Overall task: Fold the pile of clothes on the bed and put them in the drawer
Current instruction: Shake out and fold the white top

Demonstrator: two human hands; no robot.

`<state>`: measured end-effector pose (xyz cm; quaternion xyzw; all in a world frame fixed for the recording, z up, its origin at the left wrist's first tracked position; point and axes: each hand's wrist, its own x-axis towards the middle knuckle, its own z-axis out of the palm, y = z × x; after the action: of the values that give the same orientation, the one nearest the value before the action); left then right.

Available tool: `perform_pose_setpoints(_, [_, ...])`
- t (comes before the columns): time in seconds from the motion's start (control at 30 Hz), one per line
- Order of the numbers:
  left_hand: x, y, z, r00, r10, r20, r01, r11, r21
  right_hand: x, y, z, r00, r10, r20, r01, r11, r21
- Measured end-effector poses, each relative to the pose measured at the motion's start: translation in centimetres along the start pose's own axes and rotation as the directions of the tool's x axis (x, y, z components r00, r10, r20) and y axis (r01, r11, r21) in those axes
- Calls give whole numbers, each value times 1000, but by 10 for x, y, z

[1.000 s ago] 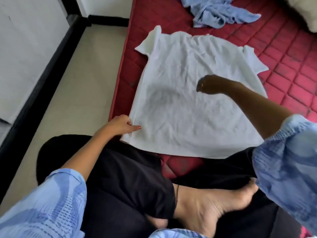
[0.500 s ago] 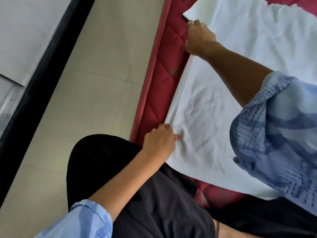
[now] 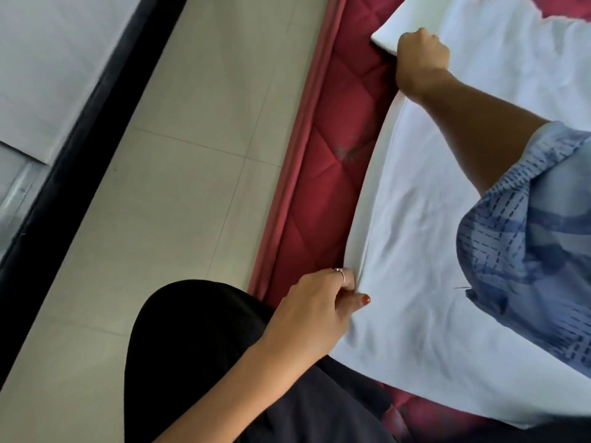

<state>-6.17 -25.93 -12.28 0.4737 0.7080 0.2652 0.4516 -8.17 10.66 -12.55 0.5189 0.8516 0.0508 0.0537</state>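
The step in hand appears to be the first lengthwise fold of the white shirt (image 3: 431,251), spread flat along the mattress (image 3: 323,174) edge. The left hand (image 3: 315,310) pinches the near hem corner; the right hand (image 3: 420,59) grips the far sleeve. Next move: carry both points across together, keeping the edge taut.
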Motion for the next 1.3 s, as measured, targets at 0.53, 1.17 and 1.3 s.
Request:
perform_pose_setpoints(0.53, [-4, 106, 68, 917, 242, 318, -365, 831, 419, -17, 154, -78, 738, 639, 218, 184, -501, 845])
perform_pose_setpoints(1.17, [77, 143, 157, 806, 116, 580, -301, 925, 233, -119, 316, 57, 773, 333, 541, -136, -745, 653])
perform_pose_setpoints(1.3, [167, 159, 135, 925, 206, 319, -291, 924, 249, -101, 330, 58, 785, 345, 514, -102, -746, 657])
